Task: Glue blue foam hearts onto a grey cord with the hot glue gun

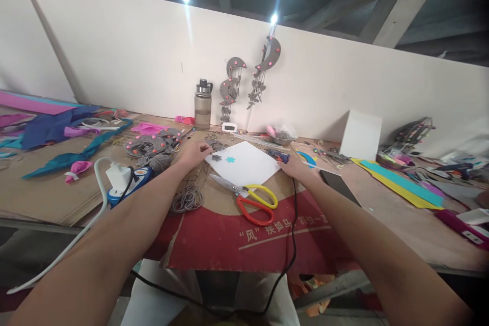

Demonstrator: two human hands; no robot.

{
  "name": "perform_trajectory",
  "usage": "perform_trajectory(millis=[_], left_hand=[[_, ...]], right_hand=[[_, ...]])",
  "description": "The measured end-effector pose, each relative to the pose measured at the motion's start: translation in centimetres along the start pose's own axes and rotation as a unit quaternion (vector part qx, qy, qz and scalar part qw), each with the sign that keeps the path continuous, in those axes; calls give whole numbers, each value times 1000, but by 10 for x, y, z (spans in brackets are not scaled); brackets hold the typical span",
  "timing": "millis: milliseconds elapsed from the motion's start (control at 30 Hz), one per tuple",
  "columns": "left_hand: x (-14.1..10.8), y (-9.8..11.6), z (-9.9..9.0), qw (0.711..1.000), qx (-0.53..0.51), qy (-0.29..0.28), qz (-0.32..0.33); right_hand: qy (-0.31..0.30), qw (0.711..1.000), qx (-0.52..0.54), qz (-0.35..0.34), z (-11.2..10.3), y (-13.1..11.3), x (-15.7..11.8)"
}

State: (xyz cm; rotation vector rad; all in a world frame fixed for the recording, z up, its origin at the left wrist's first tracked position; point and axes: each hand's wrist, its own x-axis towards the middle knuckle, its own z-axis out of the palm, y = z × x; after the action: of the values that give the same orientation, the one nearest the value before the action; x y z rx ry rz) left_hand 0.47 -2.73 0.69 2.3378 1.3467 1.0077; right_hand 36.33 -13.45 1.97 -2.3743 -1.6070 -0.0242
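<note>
A white sheet (248, 165) lies turned cornerwise on the cardboard, with a teal flower cutout (230, 160) and a grey flower cutout (216, 158) near its left corner. By that corner is my left hand (197, 153), fingers curled together; whatever they may pinch is too small to make out. My right hand (291, 167) is closed at the sheet's right corner, its thumb on the edge. Just behind it lies a dark blue tool (281, 156), partly hidden, beside a black cord (294, 214). Scissors (254, 204) with red and yellow handles rest partly open at the sheet's front corner.
Grey cord (187, 199) lies coiled left of the scissors. Further left are a blue power strip (132, 186), grey felt pieces (153, 145) and coloured scraps. A bottle (202, 107) stands against the white partition (153, 51). Dark flat object (339, 187) sits to the right.
</note>
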Motion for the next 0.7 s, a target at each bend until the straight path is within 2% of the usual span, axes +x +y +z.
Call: perform_trajectory(millis=[67, 200, 267, 333, 400, 500, 600, 700], left_hand=[[1, -2, 1, 1000, 7, 0, -5], [3, -9, 4, 1000, 23, 9, -3], [5, -14, 5, 999, 24, 23, 7], [6, -17, 5, 999, 23, 30, 7], [6, -19, 5, 999, 18, 31, 2], [6, -17, 3, 999, 19, 32, -8], [5, -13, 1, 999, 26, 29, -19], [4, -10, 0, 999, 16, 30, -27]], right_hand=[[10, 1000, -26, 6, 0, -4, -10], [100, 994, -46, -16, -8, -15, -33], [129, 990, -9, -61, -14, -25, -48], [136, 978, 57, -148, -21, -37, -69], [117, 958, 103, -241, -27, -51, -94], [83, 942, 43, -321, -35, -71, -135], [19, 935, -50, -350, -36, -82, -162], [-52, 935, -83, -340, -30, -84, -169]])
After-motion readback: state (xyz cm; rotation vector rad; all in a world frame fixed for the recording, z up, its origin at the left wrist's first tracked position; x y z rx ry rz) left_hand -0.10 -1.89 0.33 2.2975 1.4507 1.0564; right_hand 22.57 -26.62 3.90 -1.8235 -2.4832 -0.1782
